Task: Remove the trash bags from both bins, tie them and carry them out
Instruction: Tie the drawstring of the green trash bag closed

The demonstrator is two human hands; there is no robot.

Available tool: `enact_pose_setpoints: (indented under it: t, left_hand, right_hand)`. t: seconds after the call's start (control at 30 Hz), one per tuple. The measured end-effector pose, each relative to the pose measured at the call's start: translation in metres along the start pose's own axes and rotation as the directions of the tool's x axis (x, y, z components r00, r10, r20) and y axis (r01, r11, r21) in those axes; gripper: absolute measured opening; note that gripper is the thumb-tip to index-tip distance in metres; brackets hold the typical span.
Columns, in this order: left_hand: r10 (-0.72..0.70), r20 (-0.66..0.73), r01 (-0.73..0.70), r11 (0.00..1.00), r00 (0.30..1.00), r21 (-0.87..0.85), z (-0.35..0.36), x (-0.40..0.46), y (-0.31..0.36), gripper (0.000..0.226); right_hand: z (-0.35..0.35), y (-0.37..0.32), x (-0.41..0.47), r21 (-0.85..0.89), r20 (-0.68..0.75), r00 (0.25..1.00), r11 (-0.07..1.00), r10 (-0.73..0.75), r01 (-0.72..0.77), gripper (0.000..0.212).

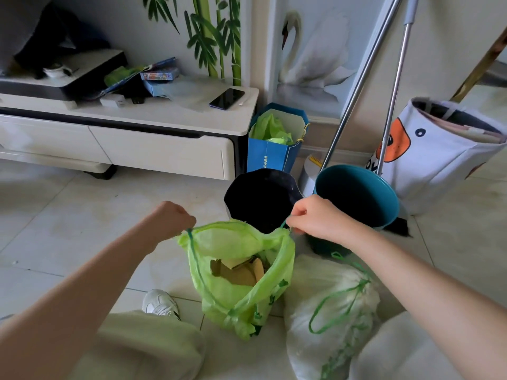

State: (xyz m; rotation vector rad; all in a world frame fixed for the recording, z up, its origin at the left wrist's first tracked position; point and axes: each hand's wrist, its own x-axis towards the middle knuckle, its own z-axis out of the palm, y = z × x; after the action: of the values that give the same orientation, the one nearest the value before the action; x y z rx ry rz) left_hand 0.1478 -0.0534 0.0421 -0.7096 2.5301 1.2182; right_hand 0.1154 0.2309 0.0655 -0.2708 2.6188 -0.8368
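Note:
A light green trash bag (238,292) stands on the floor in front of me, its mouth partly open with cardboard showing inside. My left hand (171,218) is shut on the green drawstring at the bag's left rim. Gripping the drawstring at the right rim is my right hand (318,218). A second, whitish trash bag (329,311) lies to the right, its green drawstring pulled closed. Behind the bags stand a black bin (260,198) and a teal bin (356,193), both without a liner.
A white TV cabinet (153,138) with a phone (226,98) runs along the left wall. A blue paper bag (277,144), two leaning metal poles (356,86) and a white fabric basket (439,154) stand behind the bins. My knee and white shoe (160,301) are at the bottom.

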Motion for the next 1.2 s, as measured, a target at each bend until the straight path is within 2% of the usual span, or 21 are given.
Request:
enact_pose_setpoints:
  t: [0.07, 0.13, 0.23, 0.3, 0.43, 0.57, 0.67, 0.8, 1.07, 1.13, 1.2]
  left_hand:
    - [0.068, 0.048, -0.066, 0.997, 0.997, -0.04, -0.006, -0.016, 0.017, 0.012]
    - [0.171, 0.034, -0.164, 0.975, 0.985, -0.15, -0.012, -0.03, 0.035, 0.012]
    - [0.315, -0.04, -0.307, 0.879, 0.948, -0.364, -0.02, -0.047, 0.059, 0.011]
    - [0.347, -0.041, -0.335, 0.859, 0.937, -0.388, -0.017, -0.051, 0.064, 0.009]
    - [0.34, 0.077, -0.323, 0.931, 0.937, -0.17, 0.004, -0.055, 0.059, 0.017]
    - [0.415, 0.071, -0.373, 0.87, 0.907, -0.323, 0.009, -0.065, 0.068, 0.007]
    - [0.388, 0.106, -0.328, 0.873, 0.916, -0.36, 0.011, -0.069, 0.07, 0.006]
    - [0.419, 0.164, -0.318, 0.846, 0.893, -0.429, 0.02, -0.078, 0.077, 0.009]
    - [0.496, 0.107, -0.411, 0.806, 0.862, -0.427, 0.045, -0.085, 0.083, 0.024]
    - [0.542, 0.075, -0.487, 0.8, 0.837, -0.351, 0.052, -0.087, 0.083, 0.024]
    - [0.627, 0.049, -0.603, 0.765, 0.777, -0.227, 0.056, -0.09, 0.084, 0.026]
  right_hand:
    - [-0.007, -0.011, -0.007, 0.183, -0.028, 0.999, 0.983, -0.032, 0.036, 0.017]
    - [-0.011, -0.024, -0.015, 0.375, -0.089, 0.995, 0.924, -0.049, 0.079, 0.017]
    - [-0.016, -0.042, -0.028, 0.623, -0.237, 0.966, 0.746, -0.105, 0.235, 0.016]
    - [-0.016, -0.046, -0.034, 0.72, -0.279, 0.954, 0.633, -0.111, 0.284, 0.016]
    - [-0.007, -0.039, -0.04, 0.724, -0.199, 0.98, 0.677, 0.023, 0.131, 0.018]
    - [-0.01, -0.037, -0.046, 0.813, -0.18, 0.983, 0.56, -0.022, 0.161, 0.022]
    - [-0.011, -0.035, -0.046, 0.83, -0.169, 0.985, 0.542, 0.018, 0.133, 0.024]
    - [-0.014, -0.039, -0.049, 0.868, -0.121, 0.992, 0.482, -0.02, 0.116, 0.019]
    - [-0.001, -0.038, -0.043, 0.711, -0.117, 0.992, 0.701, 0.042, 0.054, 0.004]
    - [-0.002, -0.035, -0.041, 0.682, -0.121, 0.991, 0.73, 0.063, 0.037, 0.003]
    - [-0.005, -0.032, -0.041, 0.692, -0.108, 0.99, 0.721, 0.086, 0.013, 0.003]
